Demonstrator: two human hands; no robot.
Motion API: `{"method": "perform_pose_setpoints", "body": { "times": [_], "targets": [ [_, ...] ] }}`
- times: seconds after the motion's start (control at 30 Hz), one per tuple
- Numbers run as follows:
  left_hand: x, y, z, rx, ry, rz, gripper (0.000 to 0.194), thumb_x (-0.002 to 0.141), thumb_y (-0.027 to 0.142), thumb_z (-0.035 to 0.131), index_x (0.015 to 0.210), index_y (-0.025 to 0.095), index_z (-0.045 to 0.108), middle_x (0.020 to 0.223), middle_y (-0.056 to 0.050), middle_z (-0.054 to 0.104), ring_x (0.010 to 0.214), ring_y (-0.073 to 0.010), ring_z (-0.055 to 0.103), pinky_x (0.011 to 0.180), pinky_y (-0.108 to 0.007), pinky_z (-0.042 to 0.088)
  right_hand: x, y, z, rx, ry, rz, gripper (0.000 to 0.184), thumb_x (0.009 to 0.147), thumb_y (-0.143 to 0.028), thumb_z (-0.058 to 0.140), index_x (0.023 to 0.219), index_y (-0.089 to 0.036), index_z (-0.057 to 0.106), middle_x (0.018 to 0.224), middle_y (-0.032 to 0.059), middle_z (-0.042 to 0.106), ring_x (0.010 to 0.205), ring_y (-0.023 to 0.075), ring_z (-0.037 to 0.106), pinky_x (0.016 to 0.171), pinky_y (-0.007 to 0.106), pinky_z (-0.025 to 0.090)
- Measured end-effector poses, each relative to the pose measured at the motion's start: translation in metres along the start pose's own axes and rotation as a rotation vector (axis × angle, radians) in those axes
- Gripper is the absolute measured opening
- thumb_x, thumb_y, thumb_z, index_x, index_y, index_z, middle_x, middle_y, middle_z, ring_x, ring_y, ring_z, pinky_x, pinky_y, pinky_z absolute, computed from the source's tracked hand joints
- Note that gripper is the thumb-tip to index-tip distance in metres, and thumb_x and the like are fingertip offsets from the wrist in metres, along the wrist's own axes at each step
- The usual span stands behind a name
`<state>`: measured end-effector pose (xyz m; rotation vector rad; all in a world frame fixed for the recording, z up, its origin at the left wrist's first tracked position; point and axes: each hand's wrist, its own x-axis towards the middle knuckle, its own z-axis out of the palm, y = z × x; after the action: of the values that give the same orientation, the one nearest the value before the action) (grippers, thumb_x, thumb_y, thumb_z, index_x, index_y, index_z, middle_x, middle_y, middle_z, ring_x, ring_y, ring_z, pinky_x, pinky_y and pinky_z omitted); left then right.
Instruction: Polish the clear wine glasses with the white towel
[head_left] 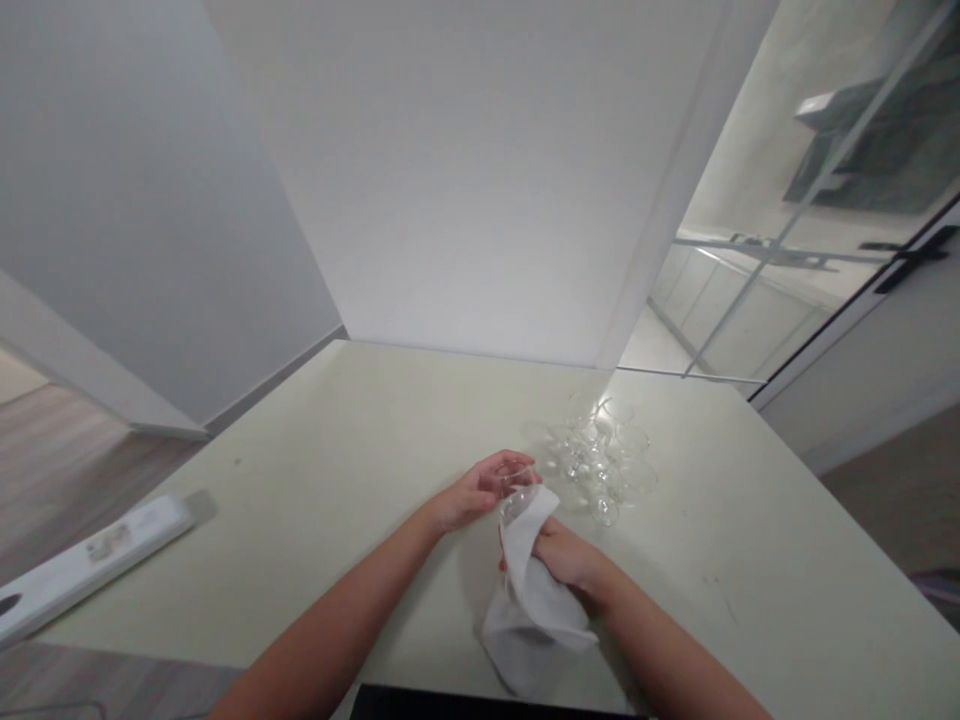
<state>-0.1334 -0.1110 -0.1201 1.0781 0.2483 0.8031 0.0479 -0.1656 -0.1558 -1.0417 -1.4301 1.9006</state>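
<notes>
My left hand [480,490] is curled round a small clear glass [516,484], which it holds above the pale table [337,450]. My right hand [564,556] grips a white cloth [529,590] and presses its upper end against the glass. The rest of the cloth hangs down toward the table's near edge. Both hands meet near the middle of the table.
Several clear stemmed glasses [600,460] stand clustered just beyond and right of my hands. A long white flat object [90,560] lies over the table's left edge. White walls stand behind the table, a glass partition [787,250] at the right.
</notes>
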Motion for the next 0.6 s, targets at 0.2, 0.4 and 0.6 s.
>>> {"method": "perform_pose_setpoints", "body": {
  "times": [0.2, 0.4, 0.6],
  "targets": [
    [0.006, 0.001, 0.002, 0.216, 0.135, 0.078, 0.065, 0.063, 0.038, 0.088, 0.12, 0.02, 0.063, 0.106, -0.01, 0.068, 0.093, -0.0206, 0.064, 0.078, -0.027, 0.045, 0.006, -0.014, 0.004, -0.317, 0.143, -0.251, 0.027, 0.086, -0.032, 0.052, 0.105, -0.02, 0.068, 0.105, 0.0064, 0.07, 0.103, 0.0252, 0.06, 0.102, 0.044, 0.043],
    [0.006, 0.008, -0.012, 0.325, 0.338, 0.217, 0.063, 0.065, 0.043, 0.085, 0.118, 0.017, 0.064, 0.103, -0.012, 0.07, 0.096, -0.0224, 0.065, 0.079, -0.029, 0.046, 0.011, -0.014, 0.002, -0.28, 0.233, -0.482, 0.029, 0.089, -0.027, 0.05, 0.113, -0.02, 0.065, 0.109, 0.0057, 0.069, 0.101, 0.0221, 0.061, 0.097, 0.038, 0.045],
    [0.005, 0.007, -0.024, 0.41, 0.579, 0.423, 0.061, 0.073, 0.048, 0.077, 0.123, 0.017, 0.058, 0.106, -0.012, 0.071, 0.102, -0.0237, 0.065, 0.081, -0.032, 0.048, 0.021, -0.009, -0.007, -0.006, 0.418, -0.41, 0.036, 0.089, -0.044, 0.059, 0.118, -0.022, 0.062, 0.115, 0.0054, 0.068, 0.106, 0.0229, 0.061, 0.094, 0.034, 0.046]
  ]
}}
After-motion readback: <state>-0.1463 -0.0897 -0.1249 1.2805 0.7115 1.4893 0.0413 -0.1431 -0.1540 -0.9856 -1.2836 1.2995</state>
